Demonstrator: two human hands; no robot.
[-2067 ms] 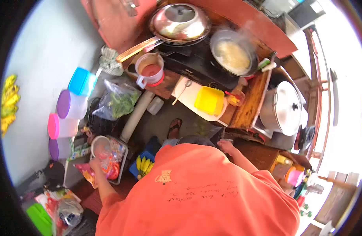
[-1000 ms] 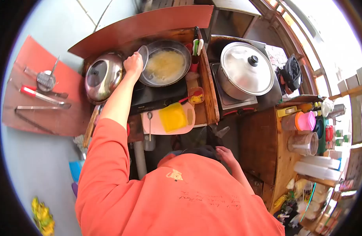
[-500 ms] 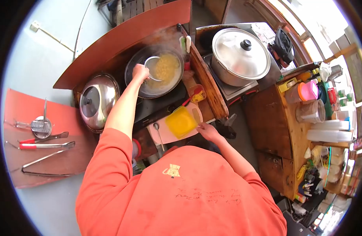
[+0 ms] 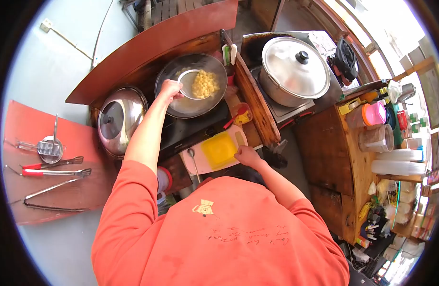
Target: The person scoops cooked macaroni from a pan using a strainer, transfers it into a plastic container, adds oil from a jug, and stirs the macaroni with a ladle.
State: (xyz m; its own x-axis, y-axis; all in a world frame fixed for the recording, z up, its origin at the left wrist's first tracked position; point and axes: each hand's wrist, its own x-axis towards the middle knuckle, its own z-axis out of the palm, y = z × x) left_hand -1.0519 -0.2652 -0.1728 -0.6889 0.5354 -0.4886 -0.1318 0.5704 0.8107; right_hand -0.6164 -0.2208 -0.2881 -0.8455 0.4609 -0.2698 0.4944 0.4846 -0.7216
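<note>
My left hand (image 4: 170, 91) grips the handle of a strainer (image 4: 187, 78) raised inside the dark, round pan (image 4: 164, 76) on the stove. In the strainer's bowl lies a heap of pale yellow pieces (image 4: 205, 85), perhaps pasta. Below the strainer, cloudy liquid (image 4: 191, 107) fills the pan. My right hand (image 4: 248, 156) is closed at the right edge of a yellow tray (image 4: 218, 148), its fingertips partly hidden. That tray rests on a pink board (image 4: 190, 166). On the board's left side lies a long-handled spoon (image 4: 193, 162).
A domed lid (image 4: 122, 121) stands left of the stove. To the right is a large lidded pot (image 4: 296, 71). Tongs (image 4: 57, 172) and a small strainer (image 4: 50, 148) hang on the red panel at left. A wooden cabinet (image 4: 319, 162) holds containers at right.
The strainer has come up out of the liquid, with the yellow pieces gathered in it. Less steam shows. My right hand has closed more at the tray's edge.
</note>
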